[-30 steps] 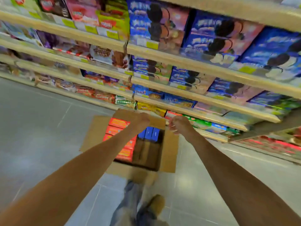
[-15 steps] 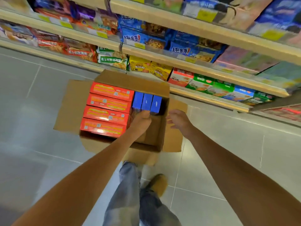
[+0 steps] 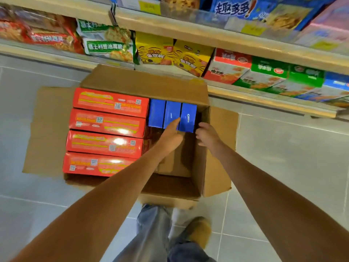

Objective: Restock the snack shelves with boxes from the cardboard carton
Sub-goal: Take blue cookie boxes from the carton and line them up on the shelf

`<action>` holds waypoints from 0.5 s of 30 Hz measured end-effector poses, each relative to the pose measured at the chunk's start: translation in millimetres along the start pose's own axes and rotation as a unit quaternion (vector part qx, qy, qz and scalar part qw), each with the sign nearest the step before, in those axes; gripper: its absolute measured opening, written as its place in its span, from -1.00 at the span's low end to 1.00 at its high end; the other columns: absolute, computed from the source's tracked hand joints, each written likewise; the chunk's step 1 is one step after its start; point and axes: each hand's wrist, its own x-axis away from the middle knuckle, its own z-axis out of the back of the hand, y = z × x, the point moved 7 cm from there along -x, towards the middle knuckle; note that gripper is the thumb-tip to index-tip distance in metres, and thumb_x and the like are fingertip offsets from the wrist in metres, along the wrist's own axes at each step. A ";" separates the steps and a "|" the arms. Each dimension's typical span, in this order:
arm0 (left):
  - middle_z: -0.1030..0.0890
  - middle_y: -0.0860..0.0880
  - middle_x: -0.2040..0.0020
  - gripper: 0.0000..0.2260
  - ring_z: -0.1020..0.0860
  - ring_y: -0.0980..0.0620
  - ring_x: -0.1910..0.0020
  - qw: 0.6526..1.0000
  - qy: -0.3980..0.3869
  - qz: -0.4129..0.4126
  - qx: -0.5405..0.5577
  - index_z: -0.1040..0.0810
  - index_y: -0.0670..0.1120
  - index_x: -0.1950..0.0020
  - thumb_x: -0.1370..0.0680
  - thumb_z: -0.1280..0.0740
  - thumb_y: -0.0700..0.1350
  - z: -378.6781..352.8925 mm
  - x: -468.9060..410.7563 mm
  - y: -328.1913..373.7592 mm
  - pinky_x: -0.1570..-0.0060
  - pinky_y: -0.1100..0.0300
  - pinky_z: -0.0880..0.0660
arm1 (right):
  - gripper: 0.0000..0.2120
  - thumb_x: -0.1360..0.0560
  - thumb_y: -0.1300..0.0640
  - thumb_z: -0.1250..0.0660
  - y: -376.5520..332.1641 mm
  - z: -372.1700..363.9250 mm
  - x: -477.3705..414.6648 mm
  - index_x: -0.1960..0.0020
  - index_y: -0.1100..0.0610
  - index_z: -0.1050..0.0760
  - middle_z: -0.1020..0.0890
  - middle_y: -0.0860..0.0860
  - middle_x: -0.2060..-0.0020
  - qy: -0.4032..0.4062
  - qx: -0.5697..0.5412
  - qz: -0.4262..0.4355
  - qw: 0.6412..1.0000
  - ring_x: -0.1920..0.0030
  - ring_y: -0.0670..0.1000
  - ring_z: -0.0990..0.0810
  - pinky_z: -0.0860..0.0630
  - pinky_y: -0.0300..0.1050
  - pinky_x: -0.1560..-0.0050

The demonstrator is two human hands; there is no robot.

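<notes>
Below the snack shelves (image 3: pixel 245 41), a left hand (image 3: pixel 171 134) lays straight fingers on blue boxes (image 3: pixel 172 115) at the far side of the cardboard carton (image 3: pixel 143 82); the right hand (image 3: pixel 206 135) hovers empty, loosely curled. Squeezing the end box between both hands and lifting straight up looks best.

The left hand (image 3: pixel 171 136) is reaching onto the blue boxes (image 3: pixel 157 115), the right hand (image 3: pixel 207 136) closing in beside them.
</notes>
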 end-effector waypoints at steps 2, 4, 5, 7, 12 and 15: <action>-0.19 -0.10 -0.52 -0.46 -0.45 -0.11 -0.30 1.000 -0.004 -0.014 -0.027 -0.10 -0.06 -0.54 -0.58 -0.11 -0.32 -0.2 -9.7 -0.3 -0.23 -0.01 -0.44 | -0.50 -0.56 0.24 -0.14 -0.5 -3.2 -12.3 -0.49 0.12 -0.20 -0.49 0.13 -0.21 -0.004 0.008 0.002 1.000 0.02 0.03 -0.48 -0.51 0.03 -0.06; -0.20 -0.07 -0.51 -0.46 -0.27 -0.06 -0.46 0.998 -0.016 -0.037 -0.045 -0.12 -0.08 -0.53 -0.57 -0.10 -0.35 -3.9 -13.3 1.1 -0.39 0.00 -0.31 | -0.56 -0.56 0.26 -0.13 -0.8 -7.1 -17.9 -0.44 0.14 -0.27 -0.51 0.16 -0.15 -0.015 0.011 0.010 1.000 -0.03 0.11 -0.52 -0.48 0.07 -0.20; -0.21 -0.06 -0.50 -0.47 -0.25 -0.03 -0.47 0.998 -0.017 -0.043 -0.045 -0.13 -0.10 -0.53 -0.57 -0.09 -0.37 -5.4 -15.3 1.3 -0.40 0.07 -0.30 | -0.63 -0.56 0.26 -0.13 -1.3 -8.7 -19.8 -0.36 0.14 -0.34 -0.52 0.17 -0.12 -0.019 0.011 0.015 1.000 -0.08 0.17 -0.53 -0.47 0.08 -0.20; -0.26 -0.05 -0.48 -0.49 -0.28 0.00 -0.44 0.999 -0.017 -0.034 -0.027 -0.14 -0.13 -0.51 -0.58 -0.08 -0.38 -8.4 -15.8 1.6 -0.30 0.24 -0.29 | -0.73 -0.57 0.24 -0.13 -0.3 -9.4 -23.9 -0.26 0.16 -0.39 -0.54 0.21 -0.15 -0.012 0.016 0.017 1.000 -0.19 0.24 -0.52 -0.47 0.12 -0.21; -0.39 -0.24 -0.39 -0.59 -0.32 -0.16 -0.41 0.998 -0.031 0.043 0.014 -0.26 -0.30 -0.44 -0.58 -0.09 -0.35 -22.2 -24.2 -16.4 -0.34 0.12 -0.28 | -0.63 -0.58 0.07 -0.20 9.8 -9.9 -27.9 -0.34 0.18 -0.32 -0.46 0.13 -0.24 -0.010 0.029 -0.016 0.999 -0.17 0.13 -0.50 -0.53 0.04 -0.17; -0.46 -0.11 -0.33 -0.56 -0.38 -0.02 -0.37 0.996 -0.051 0.063 0.028 -0.33 -0.20 -0.43 -0.55 -0.10 -0.39 -26.7 -20.0 -19.8 -0.24 0.20 -0.31 | -0.58 -0.57 -0.03 -0.23 13.4 -7.6 -25.3 -0.33 0.18 -0.34 -0.50 0.13 -0.22 -0.013 0.024 -0.032 0.999 -0.12 0.13 -0.55 -0.57 -0.05 0.01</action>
